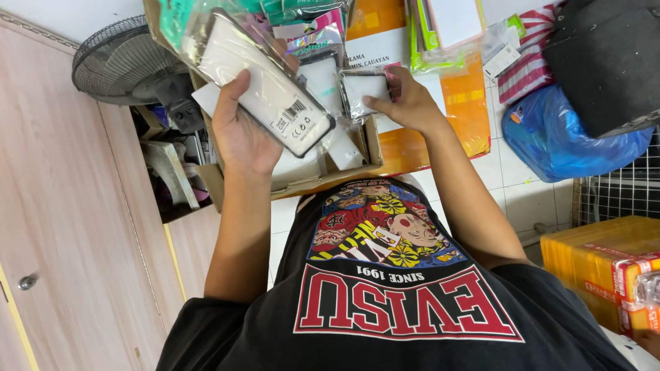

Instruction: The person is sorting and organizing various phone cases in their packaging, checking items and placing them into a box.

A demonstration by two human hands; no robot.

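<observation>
Both hands were busy: my left hand (pixel 240 130) gripped a white packaged phone case (pixel 265 82), while my right hand (pixel 407 103) pinched a smaller packet (pixel 364 93) just right of it, over the cardboard box (pixel 289 180).

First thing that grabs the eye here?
The left hand holds up a clear-bagged white phone case over an open cardboard box at top centre. The right hand pinches a smaller bagged case inside that box. A blue plastic bag lies on the floor at right, yellow parcels below it.
</observation>
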